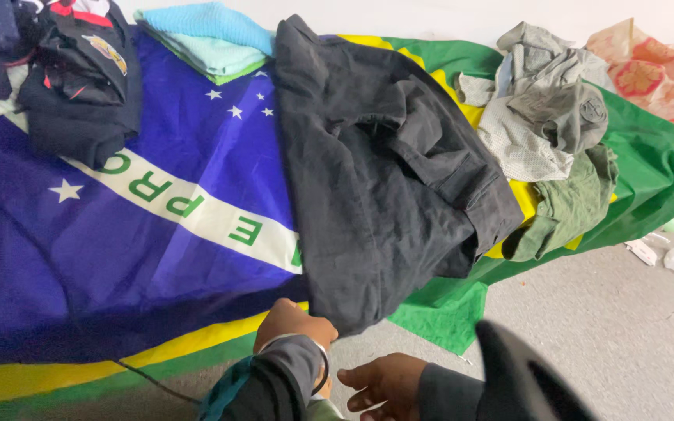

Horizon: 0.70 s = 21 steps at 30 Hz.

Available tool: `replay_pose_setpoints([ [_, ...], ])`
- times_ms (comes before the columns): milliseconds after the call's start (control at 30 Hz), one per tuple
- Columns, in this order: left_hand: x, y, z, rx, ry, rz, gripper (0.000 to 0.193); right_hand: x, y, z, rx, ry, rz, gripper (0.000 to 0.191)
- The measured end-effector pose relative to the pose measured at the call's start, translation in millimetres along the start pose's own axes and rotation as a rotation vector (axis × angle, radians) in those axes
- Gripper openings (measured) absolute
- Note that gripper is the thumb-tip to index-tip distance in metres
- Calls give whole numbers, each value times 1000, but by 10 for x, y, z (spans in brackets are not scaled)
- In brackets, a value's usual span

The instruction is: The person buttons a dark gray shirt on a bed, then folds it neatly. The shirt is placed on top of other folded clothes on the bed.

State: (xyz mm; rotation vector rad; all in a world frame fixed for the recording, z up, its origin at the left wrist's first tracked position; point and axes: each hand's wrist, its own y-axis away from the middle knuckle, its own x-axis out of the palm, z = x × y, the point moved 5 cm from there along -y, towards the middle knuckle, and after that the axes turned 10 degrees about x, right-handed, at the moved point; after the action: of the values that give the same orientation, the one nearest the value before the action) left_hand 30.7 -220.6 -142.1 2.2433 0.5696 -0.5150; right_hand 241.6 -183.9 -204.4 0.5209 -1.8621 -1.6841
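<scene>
Head view. Left hand (294, 323) at bottom centre, fingers curled shut over the near hem of a dark charcoal garment (384, 179); knuckles up, grey sleeve cuff bunched at the wrist. Right hand (388, 380) just beside it and lower, palm partly up, fingers loosely bent and half open, holding nothing that shows; its fingertips sit close under the garment's hanging corner, contact cannot be told.

The garment is matte woven cloth, heavy-looking, with a stitched hem and a folded flap or pocket panel near its right edge. It lies lengthwise across the middle of the bed, far end near the wall, near end drooping off the edge into the left hand. Soft creases run across its upper half.

Under it, a large flag (118, 234) serves as bedcover: smooth, slightly glossy fabric, deep blue field with white stars, a white curved band with green letters, yellow and green beyond.

Far left, a rumpled pile of black clothes (79, 86) with red and white trim. At the wall, a folded stack of turquoise and pale green towels (212, 39), nubby terry texture. To the right, a loose heap of grey and olive clothing (548, 125), one piece a fine knit. A pink patterned cloth (657, 70) at the far right corner.

Floor (610, 327) is grey, grainy, with scraps of white paper.
</scene>
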Motion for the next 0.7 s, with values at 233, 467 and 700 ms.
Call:
replay_pose_setpoints([
  [233, -83, -16, -513, 244, 151, 19, 31, -222, 446, 486, -286, -108, -119, 29],
  [467, -206, -268, -941, 484, 243, -82, 34, -560, 848, 1029, -483, -291, -212, 26],
  [700, -336, -568, -1264, 512, 92, -219, 54, -1064, 1318, 1798, -840, -255, -496, 16],
])
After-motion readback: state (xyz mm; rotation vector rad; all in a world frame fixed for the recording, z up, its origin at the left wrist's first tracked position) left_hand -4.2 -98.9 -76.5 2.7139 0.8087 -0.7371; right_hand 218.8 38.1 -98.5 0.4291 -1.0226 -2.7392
